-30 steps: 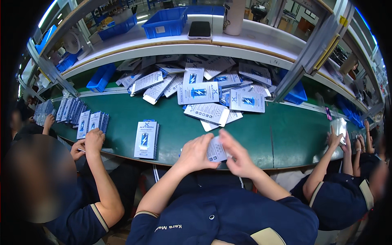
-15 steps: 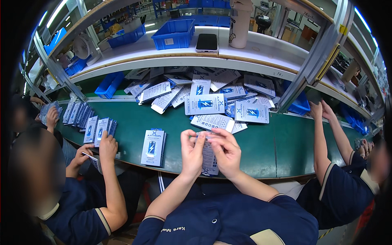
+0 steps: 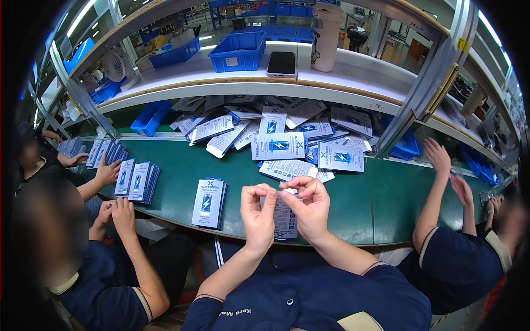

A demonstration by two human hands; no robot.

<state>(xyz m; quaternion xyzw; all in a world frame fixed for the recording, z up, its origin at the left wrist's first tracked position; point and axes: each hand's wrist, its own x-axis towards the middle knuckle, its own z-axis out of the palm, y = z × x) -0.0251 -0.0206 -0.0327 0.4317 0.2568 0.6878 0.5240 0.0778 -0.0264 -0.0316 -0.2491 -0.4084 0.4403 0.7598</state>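
Note:
My left hand (image 3: 258,218) and my right hand (image 3: 310,207) meet above the near edge of the green bench. Thumb and fingers on each are pinched together, with the fingertips close to one another; whatever is between them is too small to make out. Beneath and between the hands a flat grey-white box (image 3: 285,219) with small printing and icons lies at the bench's edge, partly covered by my fingers. Left of my hands stands a small stack of white and blue battery boxes (image 3: 208,204). Beyond them lies a loose heap of similar boxes (image 3: 279,146).
A white shelf (image 3: 364,69) spans the back, bearing a blue bin (image 3: 238,51), a phone (image 3: 281,63) and a pale tumbler (image 3: 326,38). Co-workers sit on both sides; the left one is by rows of boxes (image 3: 138,182). A metal post (image 3: 422,94) rises at right.
My fingertips have drawn closer together, and the clear film seen between them before is no longer visible. At left, another person's hand reaches toward the boxes; the right co-worker's hands have moved apart.

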